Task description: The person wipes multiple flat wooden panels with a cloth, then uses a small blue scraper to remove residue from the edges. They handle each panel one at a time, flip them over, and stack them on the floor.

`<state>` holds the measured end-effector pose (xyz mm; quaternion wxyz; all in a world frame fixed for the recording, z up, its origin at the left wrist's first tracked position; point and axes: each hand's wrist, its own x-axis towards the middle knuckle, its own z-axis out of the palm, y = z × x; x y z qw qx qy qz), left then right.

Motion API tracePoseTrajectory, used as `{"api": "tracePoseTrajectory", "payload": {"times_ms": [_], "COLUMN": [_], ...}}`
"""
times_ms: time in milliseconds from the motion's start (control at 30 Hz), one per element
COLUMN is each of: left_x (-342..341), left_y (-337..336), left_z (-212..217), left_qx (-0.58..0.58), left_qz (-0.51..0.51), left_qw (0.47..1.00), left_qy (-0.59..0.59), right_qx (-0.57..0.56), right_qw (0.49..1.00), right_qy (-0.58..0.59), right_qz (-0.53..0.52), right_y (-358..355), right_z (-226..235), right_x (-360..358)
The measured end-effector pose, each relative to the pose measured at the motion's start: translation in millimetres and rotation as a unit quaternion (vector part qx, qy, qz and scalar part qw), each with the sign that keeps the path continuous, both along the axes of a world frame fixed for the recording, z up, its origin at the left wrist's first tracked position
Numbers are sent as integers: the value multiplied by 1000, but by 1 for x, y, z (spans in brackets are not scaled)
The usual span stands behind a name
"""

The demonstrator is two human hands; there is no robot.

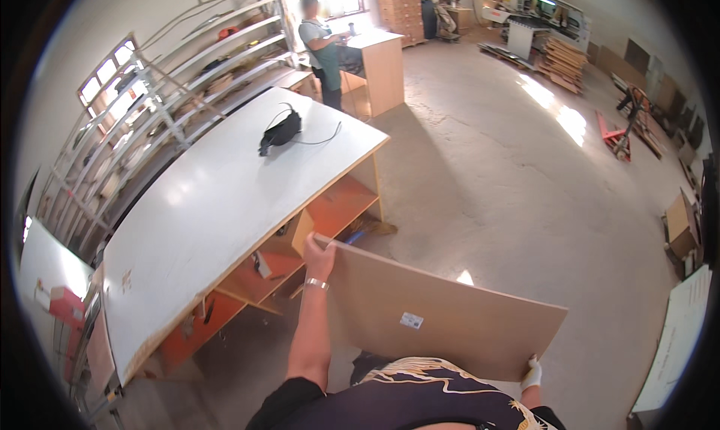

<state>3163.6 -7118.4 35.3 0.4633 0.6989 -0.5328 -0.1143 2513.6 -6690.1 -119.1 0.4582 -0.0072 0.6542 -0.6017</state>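
A large flat brown board (442,299) with a small white label (411,320) is held upright in front of my body. My left hand (319,257), bare with a metal band at the wrist, is closed round its upper left corner. At the lower right corner, my right hand (532,373) in a white glove grips the edge; most of its fingers are hidden behind the board. Left of the board stands a long workbench with a white top (225,182), close to my left hand. A black pouch-like thing with a cord (282,130) lies on that top.
Under the bench are orange-floored shelves (337,205) with loose tools. A person in a green apron (327,55) stands at a wooden table (384,74) farther off. Metal racks (217,62) line the left wall. A red pallet jack (621,137) and stacked boards (562,62) are at right.
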Motion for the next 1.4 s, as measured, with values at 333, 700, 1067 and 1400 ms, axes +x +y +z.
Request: {"api": "tracePoseTrajectory", "payload": {"times_ms": [333,700,1067,1400], "left_x": [-151,-147,-51,94], "left_y": [-356,-546,-491,-384], "left_z": [67,15,-20,-25], "left_qx": [156,224,161,164], "left_qz": [-178,-161,-208,-126], "left_qw": [959,924,915,942], "left_qy": [-153,-266,-305,-263], "right_qx": [16,168,179,112], "right_qw": [980,963,971,993], "right_qy": [-42,-39,60,17], "right_qz": [-191,-206,-145,-33], "right_y": [-115,-296,-392,-498], "right_z": [34,57,123,119], "right_x": [143,167,152,272]}}
